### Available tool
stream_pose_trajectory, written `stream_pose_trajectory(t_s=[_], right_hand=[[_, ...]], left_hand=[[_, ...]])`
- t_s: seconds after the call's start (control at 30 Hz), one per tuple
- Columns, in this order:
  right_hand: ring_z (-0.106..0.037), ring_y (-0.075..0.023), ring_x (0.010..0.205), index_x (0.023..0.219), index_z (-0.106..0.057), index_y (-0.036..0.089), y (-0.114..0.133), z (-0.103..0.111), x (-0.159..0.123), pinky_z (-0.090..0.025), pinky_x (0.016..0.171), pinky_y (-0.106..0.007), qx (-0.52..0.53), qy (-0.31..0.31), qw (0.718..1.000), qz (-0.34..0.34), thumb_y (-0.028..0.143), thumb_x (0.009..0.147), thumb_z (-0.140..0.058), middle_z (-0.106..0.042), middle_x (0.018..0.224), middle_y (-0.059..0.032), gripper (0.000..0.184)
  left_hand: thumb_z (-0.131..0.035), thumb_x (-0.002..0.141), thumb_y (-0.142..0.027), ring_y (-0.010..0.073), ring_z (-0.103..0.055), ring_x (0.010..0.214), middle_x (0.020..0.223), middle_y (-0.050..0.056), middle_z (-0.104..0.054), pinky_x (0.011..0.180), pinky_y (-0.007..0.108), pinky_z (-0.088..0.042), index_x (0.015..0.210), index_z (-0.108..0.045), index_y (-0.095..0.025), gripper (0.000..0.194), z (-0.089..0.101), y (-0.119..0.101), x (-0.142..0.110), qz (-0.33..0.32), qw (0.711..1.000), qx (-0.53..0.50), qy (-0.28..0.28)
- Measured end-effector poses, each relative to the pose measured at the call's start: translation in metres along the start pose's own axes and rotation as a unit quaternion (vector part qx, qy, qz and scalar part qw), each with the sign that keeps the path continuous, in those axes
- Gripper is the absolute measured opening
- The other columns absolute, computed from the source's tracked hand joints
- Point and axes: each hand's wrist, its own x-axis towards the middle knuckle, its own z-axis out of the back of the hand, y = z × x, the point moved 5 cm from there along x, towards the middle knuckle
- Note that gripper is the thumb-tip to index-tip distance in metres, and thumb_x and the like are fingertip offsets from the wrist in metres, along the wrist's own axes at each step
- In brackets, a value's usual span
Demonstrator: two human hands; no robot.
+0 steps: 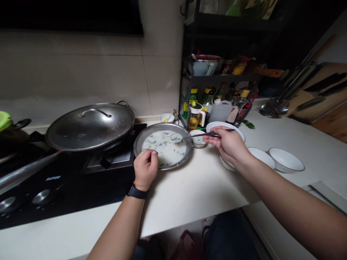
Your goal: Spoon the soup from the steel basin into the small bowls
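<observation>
A wide metal basin (187,153) stands on the counter beside the stove, holding a whitish soup (165,148) with dark green bits. My left hand (146,166), with a dark band at the wrist, is closed over its near left rim. In my right hand (226,144) is the dark handle of a ladle (176,137), its round bowl low over the soup on the right side. Just right of the basin, under the handle, sits a small bowl (199,141) with whitish contents. My right hand partly hides a ribbed white plate (217,125) and another bowl (227,164).
Two white bowls, a nearer one (260,157) and a farther-right one (286,160), stand on the counter. A lidded wok (90,126) sits on the stove (67,195). Behind are a small yellow-stained dish (166,118), an oil jug (195,116) and a loaded rack (217,77).
</observation>
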Motion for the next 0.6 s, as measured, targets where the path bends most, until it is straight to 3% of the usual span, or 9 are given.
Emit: stream_pose_trajectory(t_s=[0.33,0.6], right_hand=[[-0.074,-0.0194,0.058,0.079,-0.058,0.018,0.036,0.045,0.014,-0.068,0.06,-0.033,-0.007,-0.074,0.996,0.051,0.005,0.084,-0.059,-0.065,0.066,-0.0013,0.013],[-0.073,-0.0176,0.059,0.076,-0.058,0.02,0.018,0.071,0.023,-0.064,0.061,-0.029,-0.086,-0.099,0.988,0.077,0.012,0.085,-0.065,-0.066,0.065,-0.0007,0.014]], left_hand=[[-0.051,0.098,-0.027,0.0162,-0.06,0.067,0.07,0.003,-0.064,0.066,0.029,-0.044,0.073,-0.062,-0.02,0.028,0.0,0.0,0.0,-0.002,1.0,0.003,-0.003],[-0.053,0.097,-0.024,0.0156,-0.061,0.068,0.071,0.003,-0.065,0.066,0.028,-0.044,0.072,-0.062,-0.02,0.027,0.0,-0.001,0.0,-0.011,1.0,-0.005,-0.006]])
